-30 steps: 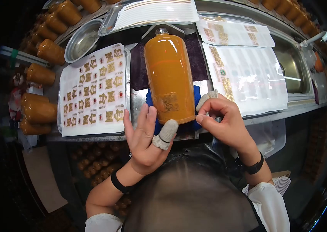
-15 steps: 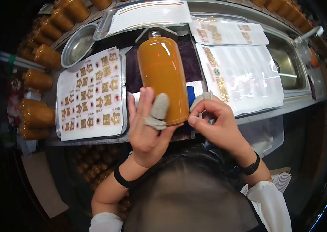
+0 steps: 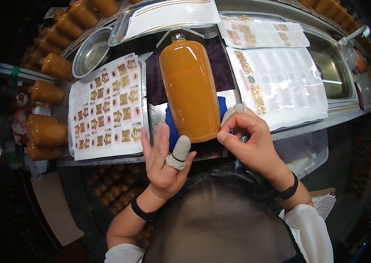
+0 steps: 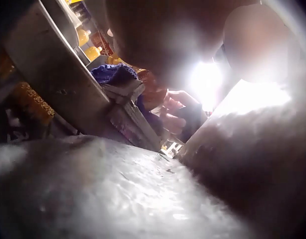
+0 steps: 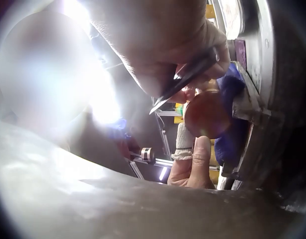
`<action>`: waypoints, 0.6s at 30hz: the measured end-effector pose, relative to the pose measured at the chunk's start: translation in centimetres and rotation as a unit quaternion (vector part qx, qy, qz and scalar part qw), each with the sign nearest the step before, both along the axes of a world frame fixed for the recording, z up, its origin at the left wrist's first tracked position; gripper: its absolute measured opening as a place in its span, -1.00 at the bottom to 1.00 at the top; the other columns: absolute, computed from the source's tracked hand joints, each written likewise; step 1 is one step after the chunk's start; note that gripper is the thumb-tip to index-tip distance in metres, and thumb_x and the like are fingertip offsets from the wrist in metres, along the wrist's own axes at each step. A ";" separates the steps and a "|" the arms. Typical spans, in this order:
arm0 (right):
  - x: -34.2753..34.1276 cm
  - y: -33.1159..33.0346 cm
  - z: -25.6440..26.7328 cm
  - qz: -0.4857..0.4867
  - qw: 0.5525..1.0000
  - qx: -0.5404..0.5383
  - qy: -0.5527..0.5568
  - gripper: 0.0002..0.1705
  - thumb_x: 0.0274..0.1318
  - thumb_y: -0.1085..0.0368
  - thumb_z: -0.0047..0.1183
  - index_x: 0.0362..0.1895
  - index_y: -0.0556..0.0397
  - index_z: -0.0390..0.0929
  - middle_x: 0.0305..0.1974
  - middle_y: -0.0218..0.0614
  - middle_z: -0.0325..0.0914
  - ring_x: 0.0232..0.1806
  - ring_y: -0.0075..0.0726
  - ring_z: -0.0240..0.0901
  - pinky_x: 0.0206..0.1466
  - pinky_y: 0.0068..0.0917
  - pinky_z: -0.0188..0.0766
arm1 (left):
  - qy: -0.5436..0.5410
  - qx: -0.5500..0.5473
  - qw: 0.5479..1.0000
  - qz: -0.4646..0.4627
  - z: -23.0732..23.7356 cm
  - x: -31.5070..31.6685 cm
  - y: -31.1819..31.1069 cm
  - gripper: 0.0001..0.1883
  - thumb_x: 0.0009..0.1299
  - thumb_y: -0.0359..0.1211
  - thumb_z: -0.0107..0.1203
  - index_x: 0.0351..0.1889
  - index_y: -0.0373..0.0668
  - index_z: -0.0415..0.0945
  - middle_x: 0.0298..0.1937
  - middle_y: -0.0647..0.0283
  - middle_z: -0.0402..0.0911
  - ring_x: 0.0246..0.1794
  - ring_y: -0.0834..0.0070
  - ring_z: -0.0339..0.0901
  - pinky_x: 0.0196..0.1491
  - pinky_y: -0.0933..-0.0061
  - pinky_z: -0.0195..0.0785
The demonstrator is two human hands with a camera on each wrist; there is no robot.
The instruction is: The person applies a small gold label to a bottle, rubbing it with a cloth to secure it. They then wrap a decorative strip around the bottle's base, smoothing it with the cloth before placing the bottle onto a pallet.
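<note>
A glossy amber-brown bottle (image 3: 189, 87) lies on its side on a blue cloth (image 3: 170, 125), neck pointing away, with a small gold mark near the base at its left edge. My left hand (image 3: 162, 164) is beside the base with fingers extended, a knitted finger sleeve (image 3: 180, 148) on one of them. At the base's right corner, my right hand (image 3: 258, 144) has thumb and forefinger brought together; another knitted sleeve (image 3: 232, 112) covers one finger. In the right wrist view, that hand holds a thin, dark pointed metal tool (image 5: 185, 82) near the round bottle base (image 5: 207, 115).
At left, a tray carries a sheet of gold decals (image 3: 106, 109). A mostly bare decal sheet (image 3: 286, 87) lies at right, before a sink (image 3: 332, 72). A metal bowl (image 3: 91, 52) and several amber bottles (image 3: 57, 65) stand at far left.
My left hand went up against the bottle's lower left side, then came back down off it. The bottle has rolled, its gold mark shifting from the top to the left edge.
</note>
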State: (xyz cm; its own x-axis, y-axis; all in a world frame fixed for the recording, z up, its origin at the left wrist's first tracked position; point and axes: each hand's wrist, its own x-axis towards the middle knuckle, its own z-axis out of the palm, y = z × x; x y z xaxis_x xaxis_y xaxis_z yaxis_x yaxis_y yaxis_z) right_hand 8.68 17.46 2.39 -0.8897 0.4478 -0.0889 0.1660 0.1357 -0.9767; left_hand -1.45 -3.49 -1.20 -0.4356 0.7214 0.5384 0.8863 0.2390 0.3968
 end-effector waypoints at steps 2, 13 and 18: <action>-0.1 0.0 -0.1 0.001 1.000 0.007 0.010 -0.91 0.01 0.38 0.25 -0.45 0.09 0.60 -0.39 -0.38 0.44 -0.47 -0.58 0.29 -0.37 -0.61 0.29 | 0.020 -0.005 1.000 -0.010 0.4 -0.2 0.4 -0.56 0.23 -0.46 0.36 0.10 -0.26 0.61 0.40 -0.26 0.33 0.41 -0.17 0.32 0.41 -0.44 -0.11; -0.1 0.1 -0.4 -0.005 1.000 0.013 0.012 -0.93 0.02 0.43 0.21 -0.43 0.14 0.56 -0.33 -0.38 0.47 -0.37 -0.56 0.40 -0.36 -0.64 0.31 | 0.113 -0.032 0.993 -0.023 3.1 -0.6 3.5 -0.58 0.05 -0.43 0.38 -0.06 0.01 0.74 0.40 -0.19 0.36 0.42 -0.21 0.29 0.37 -0.54 -0.22; 0.8 0.6 -1.0 -0.028 0.998 0.036 -0.036 -0.94 0.02 0.42 0.21 -0.41 0.10 0.57 -0.35 -0.40 0.50 -0.36 -0.57 0.36 -0.35 -0.62 0.30 | 0.037 -0.001 0.999 0.023 2.8 -1.4 4.7 -0.37 0.07 -0.26 0.47 0.15 -0.18 0.61 0.44 -0.18 0.32 0.45 -0.14 0.26 0.43 -0.43 -0.24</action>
State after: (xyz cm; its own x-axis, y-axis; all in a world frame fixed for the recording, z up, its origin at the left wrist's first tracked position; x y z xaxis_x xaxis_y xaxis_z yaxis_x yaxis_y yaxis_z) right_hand 9.43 18.03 1.40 -0.8551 0.5050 -0.1175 0.2451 0.1939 -0.9499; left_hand -2.90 1.26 1.61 -0.4271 0.7026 0.5692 0.9013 0.2801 0.3305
